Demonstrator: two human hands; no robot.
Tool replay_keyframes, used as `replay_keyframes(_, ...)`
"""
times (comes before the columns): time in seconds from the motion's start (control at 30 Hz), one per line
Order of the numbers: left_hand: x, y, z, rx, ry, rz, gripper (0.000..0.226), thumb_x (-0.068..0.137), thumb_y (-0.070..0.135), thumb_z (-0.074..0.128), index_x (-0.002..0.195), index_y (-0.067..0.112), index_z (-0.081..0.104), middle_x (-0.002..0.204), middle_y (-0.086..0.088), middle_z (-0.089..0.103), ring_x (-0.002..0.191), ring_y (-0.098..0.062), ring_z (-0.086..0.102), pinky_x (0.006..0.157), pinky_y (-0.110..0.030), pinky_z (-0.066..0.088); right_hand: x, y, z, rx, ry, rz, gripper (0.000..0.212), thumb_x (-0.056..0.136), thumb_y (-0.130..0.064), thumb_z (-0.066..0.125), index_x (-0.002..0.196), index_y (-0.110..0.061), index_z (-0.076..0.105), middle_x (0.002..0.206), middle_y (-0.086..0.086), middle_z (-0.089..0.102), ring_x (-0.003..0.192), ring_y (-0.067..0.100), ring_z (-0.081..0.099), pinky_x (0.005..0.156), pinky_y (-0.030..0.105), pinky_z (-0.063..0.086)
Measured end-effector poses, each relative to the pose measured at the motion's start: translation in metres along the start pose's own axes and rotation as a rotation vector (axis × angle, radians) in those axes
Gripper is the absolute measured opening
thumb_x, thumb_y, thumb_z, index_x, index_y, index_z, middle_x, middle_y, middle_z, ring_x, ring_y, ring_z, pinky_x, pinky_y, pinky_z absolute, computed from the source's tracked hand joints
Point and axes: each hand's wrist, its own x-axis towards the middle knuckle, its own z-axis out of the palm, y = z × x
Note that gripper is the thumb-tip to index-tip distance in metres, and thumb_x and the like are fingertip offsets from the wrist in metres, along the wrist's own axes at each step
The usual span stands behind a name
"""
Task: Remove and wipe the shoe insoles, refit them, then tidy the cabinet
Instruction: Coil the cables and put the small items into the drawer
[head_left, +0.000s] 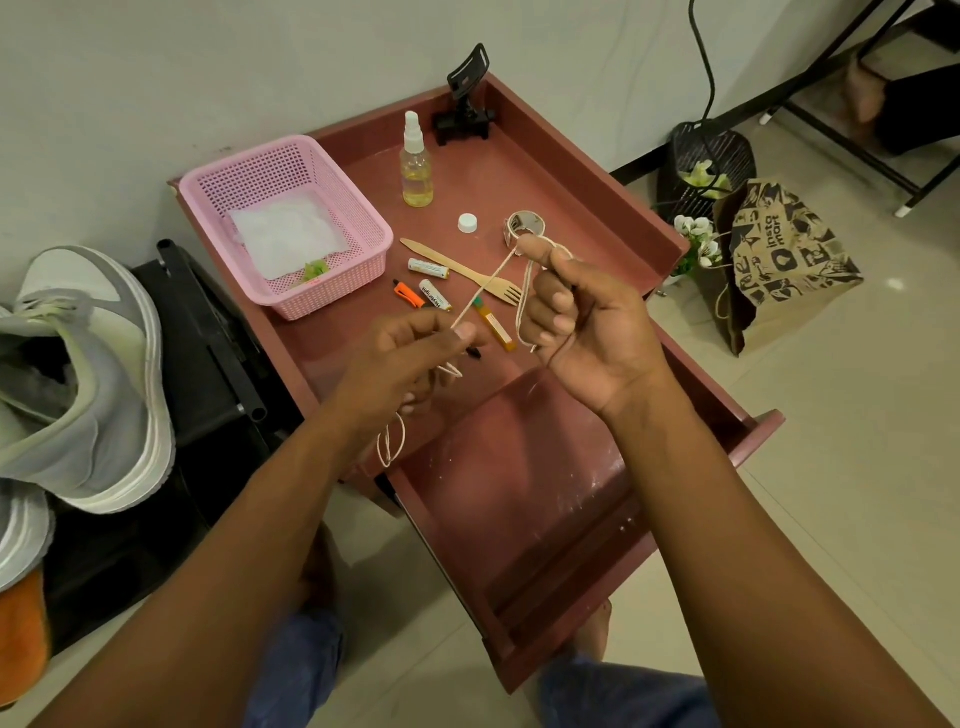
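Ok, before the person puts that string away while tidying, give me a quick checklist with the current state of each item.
1. String held by both hands: ok, left hand pinches one end, right hand has it looped over a finger.
2. String free of other items: cannot tell, it passes over the wooden fork and batteries.
3. Loose tail under control: not ok, a loop hangs below the left hand.
4. Pink basket has room: ok, only a white sheet and a green scrap inside.
5. Drawer open and reachable: ok.
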Motion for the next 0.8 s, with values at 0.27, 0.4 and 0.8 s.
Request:
replay_keyframes(0.27,0.001,-0.001,-0.002,0.266,0.367,0.104,0.016,0.102,0.014,0.062,0.100,0.021,0.077,0.063,0.012,0.066,0.050,0.003,0.056,0.054,-0.014,0.042,-0.001,-0.014,-0.012,0.165,0.172,-0.132,0.029,0.106,-0.020,0.046,0.123,-0.008,0.066,0.057,-0.008,0.043,0.046,0.004,0.035,0.050,0.021,0.033)
replay_keyframes(0.4,0.002,-0.008,-0.005,0.453,0.476,0.078,0.023,0.101,0.017,0.058,0.100,0.031,0.076,0.087,0.015,0.071,0.075,0.006,0.063,0.068,-0.019,0.045,-0.001,-0.016,-0.014,0.180,0.208,-0.154,0.029,0.107,-0.020,0.044,0.123,-0.008,0.065,0.055,-0.007,0.041,0.045,0.004,0.034,0.049,0.021,0.032)
replay_keyframes(0.8,0.004,-0.011,-0.009,0.396,0.622,0.071,0.032,0.095,0.010,0.061,0.084,0.039,0.070,0.082,0.014,0.072,0.084,-0.016,0.073,0.082,-0.047,0.062,-0.002,-0.016,-0.014,0.217,0.269,-0.170,0.028,0.105,-0.018,0.046,0.123,-0.008,0.065,0.055,-0.008,0.040,0.044,0.004,0.032,0.049,0.021,0.031)
